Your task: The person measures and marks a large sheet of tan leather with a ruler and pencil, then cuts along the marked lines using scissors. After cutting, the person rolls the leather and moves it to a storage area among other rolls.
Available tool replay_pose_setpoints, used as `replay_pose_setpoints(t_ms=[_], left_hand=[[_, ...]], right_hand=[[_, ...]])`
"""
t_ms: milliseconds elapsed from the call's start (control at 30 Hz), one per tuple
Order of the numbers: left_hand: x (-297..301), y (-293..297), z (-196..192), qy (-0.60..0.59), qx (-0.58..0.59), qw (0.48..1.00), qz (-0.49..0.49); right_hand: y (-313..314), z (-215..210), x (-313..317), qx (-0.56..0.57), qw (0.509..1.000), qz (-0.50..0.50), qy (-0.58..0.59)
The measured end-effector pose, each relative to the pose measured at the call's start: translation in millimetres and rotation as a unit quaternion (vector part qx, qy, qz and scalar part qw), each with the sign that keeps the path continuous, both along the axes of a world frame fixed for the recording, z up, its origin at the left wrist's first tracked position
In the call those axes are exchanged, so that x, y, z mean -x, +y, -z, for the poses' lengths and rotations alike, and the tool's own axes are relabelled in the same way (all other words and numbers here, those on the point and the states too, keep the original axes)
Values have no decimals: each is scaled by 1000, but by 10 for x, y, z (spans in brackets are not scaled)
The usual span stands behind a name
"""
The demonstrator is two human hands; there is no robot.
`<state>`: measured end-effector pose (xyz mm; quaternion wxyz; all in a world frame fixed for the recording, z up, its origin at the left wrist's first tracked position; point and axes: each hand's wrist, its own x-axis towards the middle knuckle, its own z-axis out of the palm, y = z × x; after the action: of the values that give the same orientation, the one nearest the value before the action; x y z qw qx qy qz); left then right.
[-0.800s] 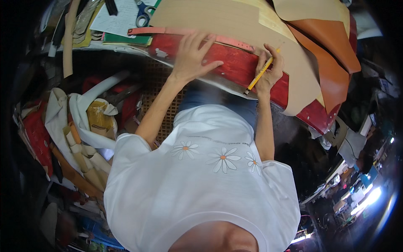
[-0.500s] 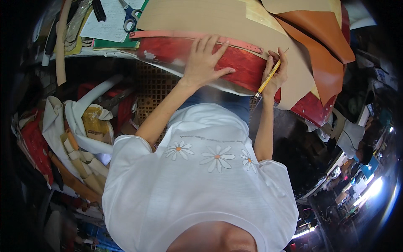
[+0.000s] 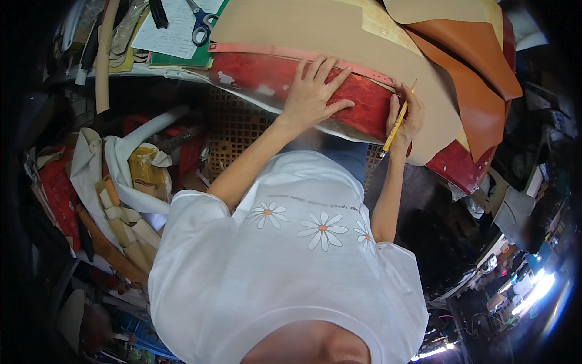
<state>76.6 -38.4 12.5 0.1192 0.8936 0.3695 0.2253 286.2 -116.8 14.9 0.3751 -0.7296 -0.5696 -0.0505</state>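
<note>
A narrow salmon-pink strip (image 3: 260, 50), with small holes near its right end, lies along the near edge of a large beige sheet (image 3: 291, 27). My left hand (image 3: 312, 91) rests on the strip, fingers spread and pressing it down, thumb stretched over the red tabletop (image 3: 357, 109). At the strip's right end, my right hand (image 3: 407, 118) is closed around a yellow pen (image 3: 397, 126) held at a slant, its thin point upward. The fingertips of that hand are at or very near the strip's end; actual contact is hard to tell.
Brown leather pieces (image 3: 479, 79) lie folded at the right of the table. Blue-handled scissors (image 3: 201, 27) and written papers (image 3: 173, 27) sit on a green folder at the far left. Rolled material (image 3: 130, 176) fills the space left of me, above a grid-patterned floor (image 3: 233, 130).
The whole view has shifted slightly rightward. My right hand has come closer to the strip's end, and the pen stands a little steeper. My left hand stays on the strip.
</note>
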Motion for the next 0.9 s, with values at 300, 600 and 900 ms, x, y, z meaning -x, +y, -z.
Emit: replay_pose_setpoints(t_ms=[300, 600, 900], left_hand=[[28, -4, 8, -1, 13, 1000, 3], [44, 19, 39, 6, 1, 1000, 8], [35, -3, 82, 7, -10, 1000, -4]], right_hand=[[-9, -4, -7, 20, 999, -13, 41], [150, -326, 99, 5, 975, 23, 220], [860, -462, 814, 78, 913, -175, 360]])
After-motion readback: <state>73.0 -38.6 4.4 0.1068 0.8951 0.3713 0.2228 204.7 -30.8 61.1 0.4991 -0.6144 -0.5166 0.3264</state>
